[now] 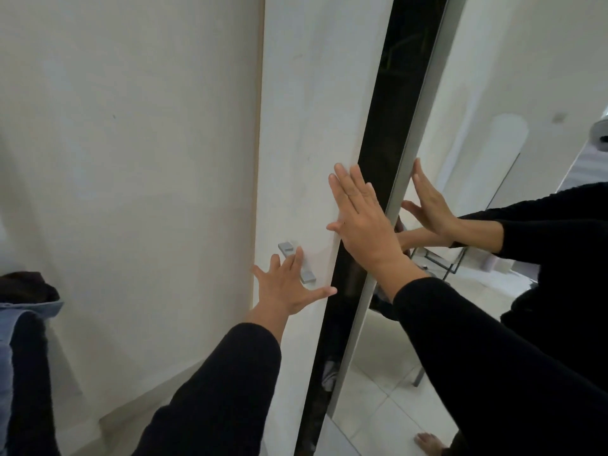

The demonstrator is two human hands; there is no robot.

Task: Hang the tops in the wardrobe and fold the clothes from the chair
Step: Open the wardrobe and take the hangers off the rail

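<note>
A white wardrobe door (316,110) fills the middle of the head view, with a small silver handle (296,262) on it. My left hand (289,287) lies flat on the door beside the handle, fingers spread. Higher up, my right hand (362,218) presses flat against the door's right edge, fingers apart and holding nothing. Right of that edge a narrow dark gap (378,153) shows the wardrobe's inside, where faint hanging shapes are barely visible. Dark and blue clothes (23,311) are piled at the far left.
A mirrored door (493,110) with a grey metal frame (414,133) stands to the right and reflects my hands, black sleeves and a tiled floor. A plain white wall (131,159) covers the left side.
</note>
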